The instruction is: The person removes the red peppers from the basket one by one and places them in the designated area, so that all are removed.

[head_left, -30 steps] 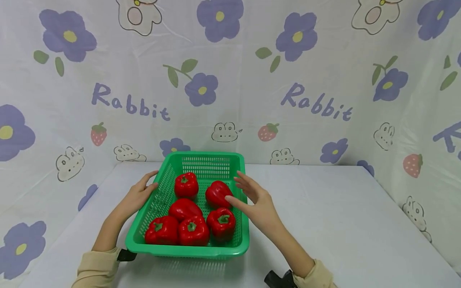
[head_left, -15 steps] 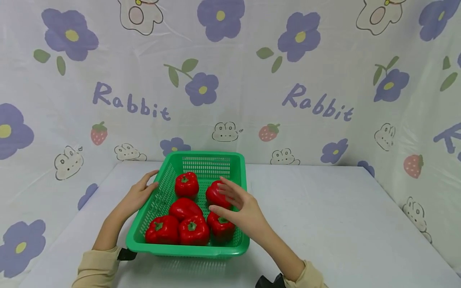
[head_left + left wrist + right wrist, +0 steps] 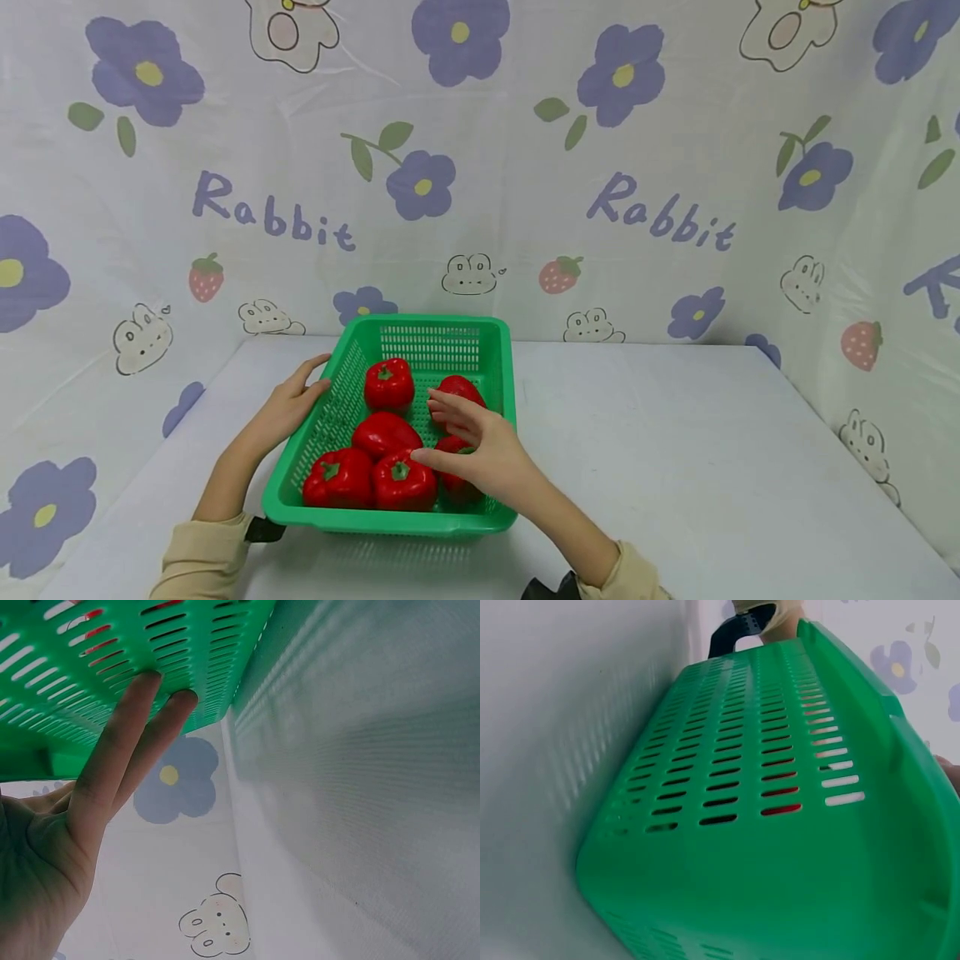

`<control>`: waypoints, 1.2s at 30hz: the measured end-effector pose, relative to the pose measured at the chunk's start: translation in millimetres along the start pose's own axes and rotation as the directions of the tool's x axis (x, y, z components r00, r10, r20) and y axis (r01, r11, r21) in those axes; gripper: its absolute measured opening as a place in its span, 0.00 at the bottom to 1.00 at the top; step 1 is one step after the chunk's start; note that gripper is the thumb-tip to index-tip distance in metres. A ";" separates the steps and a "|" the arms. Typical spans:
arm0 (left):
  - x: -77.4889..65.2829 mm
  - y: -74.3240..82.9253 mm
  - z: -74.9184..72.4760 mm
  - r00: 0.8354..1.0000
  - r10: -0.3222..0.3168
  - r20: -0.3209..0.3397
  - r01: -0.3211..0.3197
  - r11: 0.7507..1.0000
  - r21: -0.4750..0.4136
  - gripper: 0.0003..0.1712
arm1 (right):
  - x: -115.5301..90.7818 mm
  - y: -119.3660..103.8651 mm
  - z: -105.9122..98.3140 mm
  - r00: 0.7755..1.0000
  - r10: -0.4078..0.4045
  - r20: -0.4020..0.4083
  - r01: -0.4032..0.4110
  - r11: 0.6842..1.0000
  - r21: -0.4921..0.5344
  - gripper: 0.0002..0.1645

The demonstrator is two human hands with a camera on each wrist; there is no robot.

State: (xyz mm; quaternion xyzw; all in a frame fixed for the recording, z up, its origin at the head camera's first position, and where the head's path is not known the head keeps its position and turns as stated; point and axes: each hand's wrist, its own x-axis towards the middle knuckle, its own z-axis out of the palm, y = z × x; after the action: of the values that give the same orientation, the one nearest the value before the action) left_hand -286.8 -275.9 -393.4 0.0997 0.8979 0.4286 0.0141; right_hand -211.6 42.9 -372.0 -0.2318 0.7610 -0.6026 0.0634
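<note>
Fingers of the right hand (image 3: 487,454) were spread from the thumb, holding nothing. Near that thumb's tip, toward the person, sat one red pepper (image 3: 403,483) in the green basket (image 3: 397,522), longest front to back. The left hand (image 3: 285,408), farther off, touched the basket's side with straight fingers.
</note>
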 end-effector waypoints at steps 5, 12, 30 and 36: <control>0.8 -2.5 0.9 1.000 -0.003 -0.003 0.003 1.000 -0.002 0.34 | -0.8 0.1 4.0 1.000 0.015 0.027 -0.014 0.999 -0.039 0.41; 1.9 -4.8 1.3 1.000 0.002 -0.002 -0.002 1.000 -0.013 0.34 | -1.3 1.6 8.5 0.996 0.058 0.064 -0.055 0.997 -0.052 0.40; 2.5 -5.4 1.9 1.000 0.004 -0.001 -0.004 1.000 0.001 0.33 | 2.0 1.9 20.6 0.985 0.054 0.165 -0.031 0.990 -0.140 0.38; 2.1 -5.0 0.9 1.000 -0.003 -0.001 0.003 1.000 -0.003 0.33 | 5.1 1.6 21.0 0.984 0.066 0.167 -0.025 0.972 -0.232 0.39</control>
State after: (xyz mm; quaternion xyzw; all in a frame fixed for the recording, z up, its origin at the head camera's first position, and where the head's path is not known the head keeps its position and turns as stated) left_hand -289.6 -277.8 -397.7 0.0980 0.8974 0.4299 0.0143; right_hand -208.7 22.4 -378.1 -0.2716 0.8222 -0.4866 0.1160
